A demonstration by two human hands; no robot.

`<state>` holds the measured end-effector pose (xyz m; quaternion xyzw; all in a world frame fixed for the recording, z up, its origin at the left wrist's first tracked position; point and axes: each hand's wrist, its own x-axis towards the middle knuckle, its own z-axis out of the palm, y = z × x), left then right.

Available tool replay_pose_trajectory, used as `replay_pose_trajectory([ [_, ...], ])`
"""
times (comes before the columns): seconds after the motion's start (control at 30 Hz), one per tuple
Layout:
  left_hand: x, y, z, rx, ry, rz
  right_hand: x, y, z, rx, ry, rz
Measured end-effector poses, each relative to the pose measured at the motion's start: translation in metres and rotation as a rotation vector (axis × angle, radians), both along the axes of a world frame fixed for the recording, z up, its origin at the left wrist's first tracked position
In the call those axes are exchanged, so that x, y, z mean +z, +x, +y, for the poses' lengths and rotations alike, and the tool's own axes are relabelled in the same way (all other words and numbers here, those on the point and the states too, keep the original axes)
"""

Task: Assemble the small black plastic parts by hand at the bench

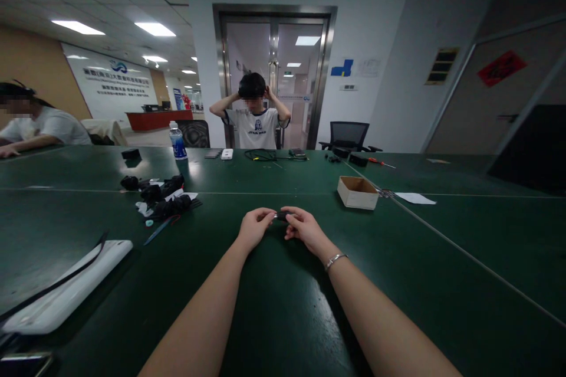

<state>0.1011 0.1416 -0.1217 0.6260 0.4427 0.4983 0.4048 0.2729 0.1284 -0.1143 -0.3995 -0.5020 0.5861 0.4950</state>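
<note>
Just above the green table [283, 282], both hands meet at a small black object with a silver end [281, 216]. Its exact kind is too small to tell. My left hand [255, 228] is closed, thumb and fingers pinching the silver end. The black body sits between the thumb and fingers of my right hand [307, 229], which wears a silver bracelet [336, 260] at the wrist. Fingers cover part of the object.
An open box [357, 199] stands to the right, near white paper [415, 198]. Black items [163, 197] are piled left. A long white case [71, 285] lies front left. Bottle [177, 142] and cables [263, 155] sit farther back. A person [256, 123] faces me, another [39, 123] sits left.
</note>
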Motion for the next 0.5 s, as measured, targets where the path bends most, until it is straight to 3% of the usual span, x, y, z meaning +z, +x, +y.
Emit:
replay_pose_trajectory([
  [0.3,-0.0014,-0.0008,0.0012,-0.008,-0.049,0.007,0.0021,0.0,-0.0007,-0.001,0.004,-0.03],
  [0.5,0.0014,0.0019,-0.0004,-0.046,-0.182,-0.056,-0.0003,0.0029,0.0005,0.025,-0.004,-0.006],
])
